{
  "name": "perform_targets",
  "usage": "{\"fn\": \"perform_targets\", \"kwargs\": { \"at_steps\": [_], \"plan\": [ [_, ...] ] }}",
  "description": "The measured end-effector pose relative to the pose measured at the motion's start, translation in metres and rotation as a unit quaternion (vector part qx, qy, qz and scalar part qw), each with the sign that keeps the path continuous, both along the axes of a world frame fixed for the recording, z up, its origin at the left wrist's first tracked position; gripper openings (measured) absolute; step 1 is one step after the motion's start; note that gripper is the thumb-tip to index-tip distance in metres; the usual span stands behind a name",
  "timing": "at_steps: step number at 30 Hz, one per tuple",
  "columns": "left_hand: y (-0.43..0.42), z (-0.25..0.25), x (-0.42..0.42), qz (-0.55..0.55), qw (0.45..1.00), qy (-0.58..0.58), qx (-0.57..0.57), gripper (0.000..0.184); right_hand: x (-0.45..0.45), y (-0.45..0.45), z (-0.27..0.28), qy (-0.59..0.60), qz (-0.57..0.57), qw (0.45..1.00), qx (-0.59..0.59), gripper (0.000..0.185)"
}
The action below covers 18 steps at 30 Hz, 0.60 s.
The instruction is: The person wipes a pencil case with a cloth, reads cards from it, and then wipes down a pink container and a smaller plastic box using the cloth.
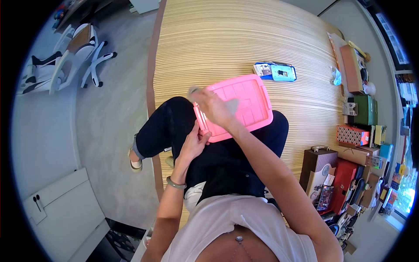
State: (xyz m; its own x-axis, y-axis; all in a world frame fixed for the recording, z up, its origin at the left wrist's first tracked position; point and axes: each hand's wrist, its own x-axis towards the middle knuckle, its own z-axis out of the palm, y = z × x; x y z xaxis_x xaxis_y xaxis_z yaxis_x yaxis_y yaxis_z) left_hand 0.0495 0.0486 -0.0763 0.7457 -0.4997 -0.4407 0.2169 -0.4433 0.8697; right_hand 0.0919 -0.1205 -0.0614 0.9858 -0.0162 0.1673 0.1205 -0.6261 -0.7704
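A pink plastic lid [248, 102] with raised ribs and side latches rests across my lap; I cannot tell whether a box is under it. My left hand [196, 142] grips its lower left corner, thumb near the edge. Over the left part of the lid, my right hand [214, 107] presses a grey cloth [232, 105] against the pink surface. Part of the cloth sticks out past the fingers on both sides, and the hand is slightly blurred.
I sit on a bamboo-mat platform [209, 39]. A blue tray with cards [283, 72] lies beyond the lid. Boxes, including a green box [365, 110] and a brown case [317, 163], line the right side. A white chair [65, 61] stands on the floor at left.
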Motion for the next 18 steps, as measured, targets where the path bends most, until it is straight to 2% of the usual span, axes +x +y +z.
{"fn": "perform_targets", "kwargs": {
  "at_steps": [1,3,5,7,9,10,11,13,15,16,18],
  "plan": [
    [0.0,-0.002,0.0,0.007,1.0,0.0,-0.003,0.068,-0.004,0.009,0.0,0.006,0.026,0.999,-0.047,0.031],
    [0.0,-0.008,-0.004,0.016,1.0,0.001,-0.007,0.067,-0.016,0.012,-0.002,-0.009,0.019,0.998,-0.059,0.03],
    [0.0,-0.017,-0.008,0.05,0.998,0.011,-0.043,0.064,-0.033,0.001,-0.001,-0.005,0.129,0.992,-0.009,0.03],
    [0.006,-0.033,-0.01,0.049,0.995,0.035,-0.082,0.062,-0.066,-0.002,0.013,0.025,0.134,0.99,-0.02,0.033],
    [0.005,-0.032,-0.013,0.028,0.995,0.021,-0.094,0.065,-0.089,-0.008,0.024,0.087,0.126,0.986,0.065,0.037],
    [0.005,-0.029,-0.015,0.027,0.995,0.023,-0.095,0.065,-0.096,-0.014,0.015,0.027,0.124,0.989,0.072,0.036],
    [0.003,-0.014,-0.014,0.043,0.993,0.031,-0.103,0.064,-0.102,-0.024,0.015,0.028,0.123,0.989,0.072,0.036],
    [0.0,-0.005,-0.012,0.056,0.991,0.039,-0.113,0.064,-0.111,-0.049,0.016,0.005,0.019,0.999,-0.049,0.033],
    [0.0,-0.005,-0.011,0.052,0.989,0.046,-0.131,0.07,-0.114,-0.073,0.022,-0.009,-0.086,0.993,-0.08,0.031],
    [0.0,-0.005,-0.012,0.052,0.989,0.046,-0.131,0.07,-0.117,-0.082,0.026,0.028,-0.141,0.989,-0.038,0.029],
    [-0.003,-0.007,-0.015,0.06,0.99,0.016,-0.126,0.07,-0.117,-0.075,0.018,-0.016,-0.135,0.989,-0.066,0.029]
  ]
}}
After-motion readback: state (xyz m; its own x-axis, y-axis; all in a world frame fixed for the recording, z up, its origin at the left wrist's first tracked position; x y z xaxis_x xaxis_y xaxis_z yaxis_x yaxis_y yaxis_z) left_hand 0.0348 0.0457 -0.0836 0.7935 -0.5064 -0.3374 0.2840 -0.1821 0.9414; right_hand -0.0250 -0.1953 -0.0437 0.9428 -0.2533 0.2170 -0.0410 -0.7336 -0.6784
